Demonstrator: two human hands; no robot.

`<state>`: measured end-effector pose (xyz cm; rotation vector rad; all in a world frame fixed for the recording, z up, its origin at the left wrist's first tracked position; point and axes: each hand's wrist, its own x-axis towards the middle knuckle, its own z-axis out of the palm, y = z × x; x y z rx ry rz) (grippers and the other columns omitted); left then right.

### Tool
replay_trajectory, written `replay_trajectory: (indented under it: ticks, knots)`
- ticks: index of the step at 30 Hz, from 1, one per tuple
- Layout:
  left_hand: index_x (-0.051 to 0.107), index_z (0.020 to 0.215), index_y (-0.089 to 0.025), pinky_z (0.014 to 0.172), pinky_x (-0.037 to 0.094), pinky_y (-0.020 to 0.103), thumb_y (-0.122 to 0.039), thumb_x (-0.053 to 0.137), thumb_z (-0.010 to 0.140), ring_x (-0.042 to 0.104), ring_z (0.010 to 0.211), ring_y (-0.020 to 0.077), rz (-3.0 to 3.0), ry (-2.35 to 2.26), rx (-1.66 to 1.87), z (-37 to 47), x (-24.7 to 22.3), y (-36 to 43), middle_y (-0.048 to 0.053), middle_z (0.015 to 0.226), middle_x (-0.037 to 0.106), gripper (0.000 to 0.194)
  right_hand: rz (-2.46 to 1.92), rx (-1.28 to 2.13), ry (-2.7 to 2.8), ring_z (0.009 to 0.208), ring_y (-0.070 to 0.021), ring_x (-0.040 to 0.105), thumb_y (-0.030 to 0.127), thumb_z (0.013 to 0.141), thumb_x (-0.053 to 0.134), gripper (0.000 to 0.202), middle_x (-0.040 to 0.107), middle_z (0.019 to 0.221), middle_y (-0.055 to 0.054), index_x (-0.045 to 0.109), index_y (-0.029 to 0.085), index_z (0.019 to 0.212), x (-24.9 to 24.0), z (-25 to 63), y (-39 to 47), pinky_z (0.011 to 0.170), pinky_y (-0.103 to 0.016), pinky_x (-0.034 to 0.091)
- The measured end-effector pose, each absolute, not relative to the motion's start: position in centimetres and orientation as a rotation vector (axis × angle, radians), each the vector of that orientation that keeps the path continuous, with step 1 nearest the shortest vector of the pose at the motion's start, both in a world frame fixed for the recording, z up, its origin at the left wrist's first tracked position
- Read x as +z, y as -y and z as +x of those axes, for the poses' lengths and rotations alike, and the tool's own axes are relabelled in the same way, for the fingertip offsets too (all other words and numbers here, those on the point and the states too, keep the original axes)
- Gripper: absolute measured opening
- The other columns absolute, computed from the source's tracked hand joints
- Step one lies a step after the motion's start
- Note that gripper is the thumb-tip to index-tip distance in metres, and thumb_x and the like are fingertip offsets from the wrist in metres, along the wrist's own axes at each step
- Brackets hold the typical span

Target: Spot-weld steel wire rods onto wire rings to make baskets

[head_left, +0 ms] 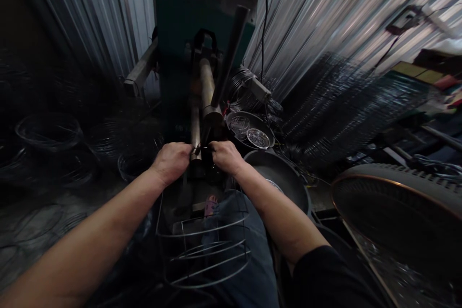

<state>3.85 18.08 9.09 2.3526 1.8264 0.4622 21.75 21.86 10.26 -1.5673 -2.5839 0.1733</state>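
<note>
A bent metal wire frame [211, 228] with several curved rungs hangs in front of my legs, below my hands. My left hand [171, 160] is closed with its fingers at the frame's far end, beside the tip of a lower metal rod [195, 127]. Close on the other side of that tip, my right hand [228, 156] is closed in a pinch on the same frame. A short dark piece of wire [205, 147] shows between the hands. Over them a thicker metal arm [208, 82] and a slanted bar [231, 55] reach out from a dark green machine [173, 24].
Round dark pans [285, 173] stand to the right, one holding a small dish [258, 138] of tiny parts. A large round fan [393, 211] is at far right. Stacked wire pieces [332, 101] lean along the corrugated wall [306, 14]. Dim wire baskets [50, 134] lie left.
</note>
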Motion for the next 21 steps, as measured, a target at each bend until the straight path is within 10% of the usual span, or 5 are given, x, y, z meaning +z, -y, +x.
replay_trajectory:
  ticks: [21]
  knots:
    - [0.074, 0.097, -0.022, 0.076, 0.047, 0.024, -0.019, 0.046, 0.082, 0.067, 0.088, 0.0193, 2.261, -1.809, 0.529, 3.65, 9.26, -18.62, 0.007, 0.093, 0.074, 0.032, -1.576, 0.281, 2.561, 0.095, -0.0201, 0.066, 0.012, 0.081, 0.048, 0.032, 0.073, 0.098, -0.008, 0.070, 0.019, 0.103, 10.58, 21.85, -22.15, 0.077, -0.021, 0.044]
